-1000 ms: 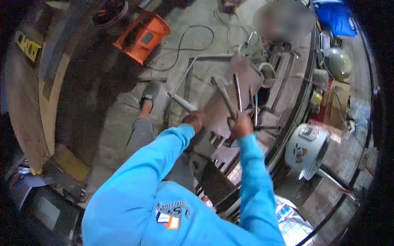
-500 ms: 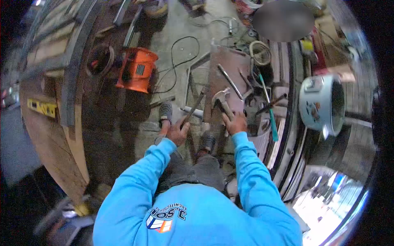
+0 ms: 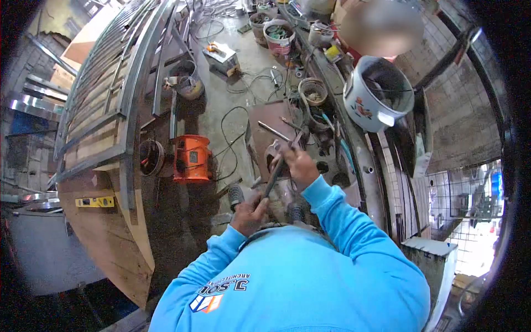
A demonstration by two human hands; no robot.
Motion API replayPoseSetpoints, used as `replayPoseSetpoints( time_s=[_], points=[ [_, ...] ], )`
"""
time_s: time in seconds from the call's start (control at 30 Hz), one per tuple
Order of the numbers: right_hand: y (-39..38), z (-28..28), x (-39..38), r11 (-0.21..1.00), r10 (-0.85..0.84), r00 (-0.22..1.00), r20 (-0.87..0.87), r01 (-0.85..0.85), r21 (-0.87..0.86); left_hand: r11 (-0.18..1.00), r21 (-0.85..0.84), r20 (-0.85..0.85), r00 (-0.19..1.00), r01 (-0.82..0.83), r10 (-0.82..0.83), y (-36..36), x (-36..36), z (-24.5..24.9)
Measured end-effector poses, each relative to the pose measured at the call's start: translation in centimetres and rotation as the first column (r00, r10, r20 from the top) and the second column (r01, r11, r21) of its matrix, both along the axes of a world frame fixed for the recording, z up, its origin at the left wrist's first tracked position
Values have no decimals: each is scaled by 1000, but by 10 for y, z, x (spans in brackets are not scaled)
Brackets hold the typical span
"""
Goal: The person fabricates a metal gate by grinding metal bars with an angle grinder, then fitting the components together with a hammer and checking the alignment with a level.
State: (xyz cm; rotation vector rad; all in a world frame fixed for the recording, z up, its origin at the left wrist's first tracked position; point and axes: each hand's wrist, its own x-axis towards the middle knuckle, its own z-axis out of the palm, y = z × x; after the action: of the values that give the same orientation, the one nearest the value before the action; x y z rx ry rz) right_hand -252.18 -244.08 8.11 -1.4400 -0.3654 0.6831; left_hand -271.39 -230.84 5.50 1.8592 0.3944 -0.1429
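My left hand is closed around the lower end of a dark, narrow metal bar, which slants up and to the right. My right hand grips a claw hammer, its pale metal head beside the upper end of the bar; the fingers hide most of the handle. Both hands are in front of my body, over a brownish metal plate. A shiny metal tube lies across that plate.
An orange blower stands on the floor at left, with a black cable near it. A yellow level rests against wood. To the right are a large white pot and small buckets. Another person is at the upper right.
My hands have come closer together, the right hand moving left with the hammer toward the bar. The view has tilted up, showing more of the floor and buckets ahead.
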Motion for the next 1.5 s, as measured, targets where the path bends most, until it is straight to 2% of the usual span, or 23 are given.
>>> replayPoseSetpoints(
  time_s=[0.03, 0.07, 0.1, 0.13, 0.27, 0.3, 0.37, 0.47, 0.57, 0.63, 0.73, 0.9, 0.97, 1.0, 1.07, 1.1, 1.17, 1.3, 1.37, 1.4, 1.43, 1.47, 1.5],
  points=[
    [-2, 5, 5, 999, -38, 999, -36, 38, -12, 982, 188, 107, 994, -30, 10, -9, 10, 33],
    [-5, 10, 5, 997, -71, 995, -72, 69, -22, 998, -52, 53, 998, -35, 38, -10, 15, 37],
    [-7, 35, -3, 940, -3, 963, -269, 94, 328, 957, -286, -7, 999, -51, 51, -9, 18, 41],
    [-12, 52, -8, 913, 57, 952, -302, 72, 401, 861, -503, -72, 996, -79, 50, -7, 20, 44],
    [-30, 88, -12, 763, 352, 875, -332, -63, 643, 698, -704, -205, 979, -134, -20, 0, 13, 75],
    [-34, 97, -15, 763, 366, 886, -284, -112, 636, 576, -817, -85, 991, -10, -103, 3, 7, 74],
    [-39, 109, -18, 766, 410, 884, -226, -199, 612, 646, -761, 34, 998, 56, -46, -4, -4, 68],
    [-36, 100, -13, 671, 486, 866, -113, -288, 683, 428, -902, -88, 994, -49, -71, -5, -10, 89],
    [-37, 103, -24, 677, 452, 873, -183, -202, 708, 423, -898, -157, 986, -119, -55, -6, -13, 88],
    [-38, 106, -27, 623, 474, 878, -71, -277, 731, 363, -883, -308, 951, -298, 31, -16, -13, 96],
    [-44, 115, -36, 633, 460, 886, 62, -376, 676, 625, -772, -158, 987, -115, -14, -17, -6, 114],
    [-53, 137, -53, 647, 510, 809, 294, -585, 488, 782, -614, 232, 972, 110, 45, -17, 4, 76],
    [-51, 141, -63, 583, 556, 784, 274, -604, 544, 792, -602, 225, 973, 103, 45, -13, 0, 59],
    [-54, 144, -67, 608, 561, 767, 311, -637, 473, 794, -604, 195, 979, 72, 60, -9, -5, 45],
    [-61, 152, -66, 654, 568, 718, 401, -690, 309, 750, -661, 151, 984, 31, 92, -19, -10, 49],
    [-61, 152, -67, 636, 559, 709, 429, -699, 327, 699, -715, 130, 985, 16, 111, -32, -5, 76],
    [-62, 148, -70, 651, 545, 711, 444, -693, 312, 741, -669, 180, 980, 61, 82, -39, -4, 86],
    [-62, 141, -74, 646, 523, 709, 472, -692, 324, 956, -153, 362, 914, 251, -183, -22, -5, 48],
    [-59, 140, -77, 642, 491, 685, 538, -702, 308, 994, 113, 15, 1000, 10, -12, -21, 7, 39],
    [-58, 141, -77, 641, 475, 671, 570, -707, 298, 927, 318, -299, 906, -201, 299, -33, 29, 29],
    [-58, 143, -75, 632, 470, 649, 599, -721, 285, 774, 559, -494, 631, -298, 599, -51, 57, 18],
    [-57, 146, -73, 622, 465, 627, 626, -734, 273, 572, 779, -523, 238, -256, 818, -69, 83, 7],
    [-56, 146, -74, 617, 463, 614, 639, -741, 264, 575, 778, -529, 230, -253, 817, -70, 80, 6]
  ],
)
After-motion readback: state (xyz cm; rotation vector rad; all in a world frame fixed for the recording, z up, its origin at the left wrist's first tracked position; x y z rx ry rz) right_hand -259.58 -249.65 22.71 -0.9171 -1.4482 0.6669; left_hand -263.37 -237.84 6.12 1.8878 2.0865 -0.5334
